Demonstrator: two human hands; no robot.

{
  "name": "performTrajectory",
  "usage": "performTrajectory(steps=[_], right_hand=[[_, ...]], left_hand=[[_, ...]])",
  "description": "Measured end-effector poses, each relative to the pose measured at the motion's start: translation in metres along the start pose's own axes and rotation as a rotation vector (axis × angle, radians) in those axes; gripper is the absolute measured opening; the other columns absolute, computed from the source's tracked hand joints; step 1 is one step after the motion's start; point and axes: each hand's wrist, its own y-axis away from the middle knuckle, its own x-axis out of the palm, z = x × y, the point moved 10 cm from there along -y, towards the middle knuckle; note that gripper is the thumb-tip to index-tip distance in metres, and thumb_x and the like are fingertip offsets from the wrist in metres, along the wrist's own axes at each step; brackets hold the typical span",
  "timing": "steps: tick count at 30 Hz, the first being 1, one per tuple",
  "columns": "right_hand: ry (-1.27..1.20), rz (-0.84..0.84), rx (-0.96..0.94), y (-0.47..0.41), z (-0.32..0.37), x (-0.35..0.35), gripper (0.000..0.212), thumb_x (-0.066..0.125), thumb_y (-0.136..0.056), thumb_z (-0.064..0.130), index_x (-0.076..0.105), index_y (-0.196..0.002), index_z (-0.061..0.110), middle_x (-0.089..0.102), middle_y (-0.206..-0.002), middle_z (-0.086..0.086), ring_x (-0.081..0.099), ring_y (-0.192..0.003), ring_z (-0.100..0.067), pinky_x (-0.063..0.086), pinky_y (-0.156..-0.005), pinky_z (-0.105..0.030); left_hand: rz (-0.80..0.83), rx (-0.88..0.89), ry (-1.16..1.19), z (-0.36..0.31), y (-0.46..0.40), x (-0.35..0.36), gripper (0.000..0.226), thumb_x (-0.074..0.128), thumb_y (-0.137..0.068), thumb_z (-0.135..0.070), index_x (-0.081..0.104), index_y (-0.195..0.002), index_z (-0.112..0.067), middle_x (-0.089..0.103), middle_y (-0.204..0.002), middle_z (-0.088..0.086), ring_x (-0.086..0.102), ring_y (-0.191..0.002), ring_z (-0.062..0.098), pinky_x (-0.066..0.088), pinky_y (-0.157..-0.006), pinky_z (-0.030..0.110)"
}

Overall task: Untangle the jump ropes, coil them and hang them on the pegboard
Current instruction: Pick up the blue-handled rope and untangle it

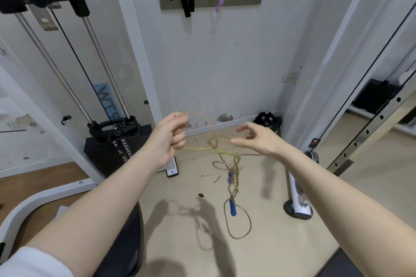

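Left hand (172, 139) fingers gripping tangled rope (225, 155), right hand (258, 139) fingers loosely spread, seemingly touching it

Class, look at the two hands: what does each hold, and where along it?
The left hand grips the tangled jump rope on its cord near the top loop; the right hand seems open, holding nothing.

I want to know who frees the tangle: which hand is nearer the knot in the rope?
Right. The right hand hovers just beside the knot, fingers spread toward it. The left hand grips the rope farther off, on the knot's other side.
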Motion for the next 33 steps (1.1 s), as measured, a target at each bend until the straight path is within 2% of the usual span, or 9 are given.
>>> performTrajectory(steps=[4,7,10,15,18,23,27,31,33], right_hand=[[0.468,0.008,0.044,-0.005,-0.025,0.0,0.04,0.067,-0.07,0.064,0.059,-0.082,0.026,0.062,-0.087,0.004,0.06,-0.092,-0.019,0.047,-0.074,-0.03],[0.58,-0.094,0.068,-0.008,-0.021,-0.005,0.04,0.061,-0.077,0.063,0.06,-0.084,0.024,0.063,-0.097,-0.001,0.059,-0.097,-0.023,0.042,-0.07,-0.028],[0.808,-0.108,0.074,-0.008,-0.016,-0.003,0.038,0.057,-0.084,0.056,0.066,-0.099,0.022,0.065,-0.102,-0.003,0.061,-0.098,-0.025,0.041,-0.07,-0.028],[0.924,-0.146,0.196,-0.002,-0.025,-0.003,0.026,0.046,-0.088,0.006,0.065,-0.106,0.01,0.065,-0.11,-0.008,0.062,-0.101,-0.029,0.04,-0.07,-0.028],[0.523,-0.282,0.363,0.0,-0.045,-0.016,0.026,0.043,-0.09,0.015,0.065,-0.102,0.009,0.065,-0.107,-0.013,0.061,-0.1,-0.031,0.039,-0.072,-0.029],[-0.781,-0.465,0.394,-0.003,-0.061,-0.011,0.02,0.053,-0.089,0.019,0.062,-0.076,0.009,0.05,-0.069,0.001,0.042,-0.077,-0.018,0.032,-0.071,-0.028],[-1.449,-0.278,0.311,-0.01,-0.035,0.001,0.043,0.04,-0.098,0.04,0.043,-0.059,0.022,0.065,-0.07,0.005,0.062,-0.067,-0.011,0.049,-0.069,-0.03],[-1.53,-0.3,0.316,-0.006,-0.024,-0.01,0.042,0.043,-0.096,0.045,0.038,-0.062,0.022,0.026,-0.038,0.009,0.025,-0.029,-0.007,0.03,-0.034,-0.012],[-0.988,-0.408,0.213,-0.002,-0.033,-0.042,0.022,0.056,-0.092,0.032,0.051,-0.077,0.018,0.036,-0.04,0.012,0.031,-0.037,-0.008,0.024,-0.037,-0.016]], left_hand=[[-0.213,0.282,-1.064,-0.03,-0.006,-0.026,0.01,0.063,-0.084,-0.017,0.06,-0.074,-0.016,0.049,-0.055,-0.003,0.044,-0.053,0.013,0.035,-0.053,0.024],[-0.289,0.326,-1.386,-0.02,-0.009,-0.038,0.015,0.053,-0.09,-0.025,0.06,-0.08,-0.018,0.06,-0.068,0.005,0.057,-0.074,0.027,0.045,-0.064,0.03],[-0.436,0.159,-1.084,-0.007,-0.015,-0.077,0.041,0.037,-0.099,-0.031,0.066,-0.078,-0.011,0.059,-0.068,0.004,0.054,-0.068,0.027,0.037,-0.06,0.029],[-0.359,-0.347,0.181,0.062,-0.016,-0.086,0.068,0.017,-0.098,-0.054,0.057,-0.082,-0.002,0.031,-0.032,-0.006,0.014,-0.022,0.007,0.009,-0.033,0.011],[-0.144,-0.352,0.347,0.06,-0.015,-0.062,0.067,0.014,-0.097,-0.057,0.054,-0.103,-0.004,0.071,-0.07,0.012,0.017,-0.021,0.007,0.01,-0.029,0.015],[-0.005,-0.286,0.342,0.054,-0.011,-0.054,0.055,0.017,-0.096,-0.055,0.053,-0.117,-0.019,0.07,-0.107,0.014,0.02,-0.023,0.005,0.01,-0.033,0.016],[-0.094,-0.253,0.319,0.058,-0.014,-0.075,0.057,0.019,-0.099,-0.05,0.058,-0.11,-0.009,0.065,-0.111,0.012,0.018,-0.022,0.004,0.01,-0.031,0.016],[-0.381,-0.2,-0.157,0.052,-0.008,-0.118,0.034,0.045,-0.097,-0.03,0.054,-0.074,-0.006,0.051,-0.058,0.006,0.025,-0.025,0.01,0.017,-0.034,0.011],[-0.499,-0.053,-0.594,0.026,-0.004,-0.133,0.027,0.054,-0.09,-0.022,0.053,-0.068,-0.007,0.045,-0.053,0.004,0.042,-0.046,0.021,0.033,-0.044,0.023]])
